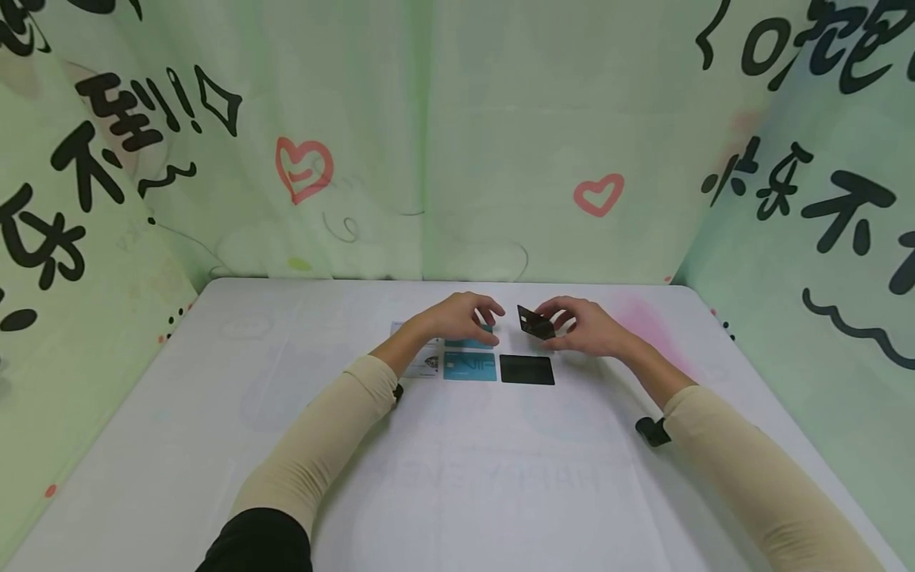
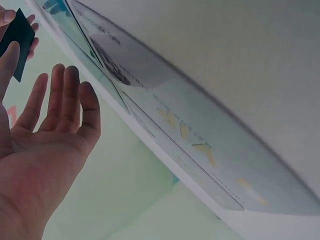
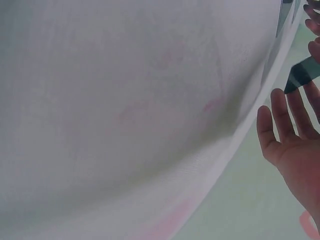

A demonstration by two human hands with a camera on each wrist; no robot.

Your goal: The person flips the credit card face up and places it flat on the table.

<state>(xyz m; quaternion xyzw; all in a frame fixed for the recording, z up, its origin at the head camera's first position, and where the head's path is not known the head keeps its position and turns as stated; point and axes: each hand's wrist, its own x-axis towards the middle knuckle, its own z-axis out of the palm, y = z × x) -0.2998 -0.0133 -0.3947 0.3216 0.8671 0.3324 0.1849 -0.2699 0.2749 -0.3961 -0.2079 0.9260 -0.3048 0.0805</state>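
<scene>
My right hand (image 1: 582, 327) pinches a dark card (image 1: 534, 323) and holds it tilted above the table. In the right wrist view that card (image 3: 303, 73) lies against the fingers. My left hand (image 1: 461, 316) hovers with loosely bent fingers, holding nothing, over a blue card (image 1: 465, 344) that it partly covers. Below that card is another blue card (image 1: 469, 366) with large "VIP"-like lettering. Beside it on the right lies a flat black card (image 1: 526, 369). White printed cards (image 1: 422, 364) lie at the left, partly hidden by my left wrist.
The cards lie on a white-covered table (image 1: 500, 477). Green curtains (image 1: 457, 159) with black writing and red hearts stand behind and at both sides. Dark wrist-worn devices show by the right sleeve (image 1: 743, 461) and the left sleeve (image 1: 322, 429).
</scene>
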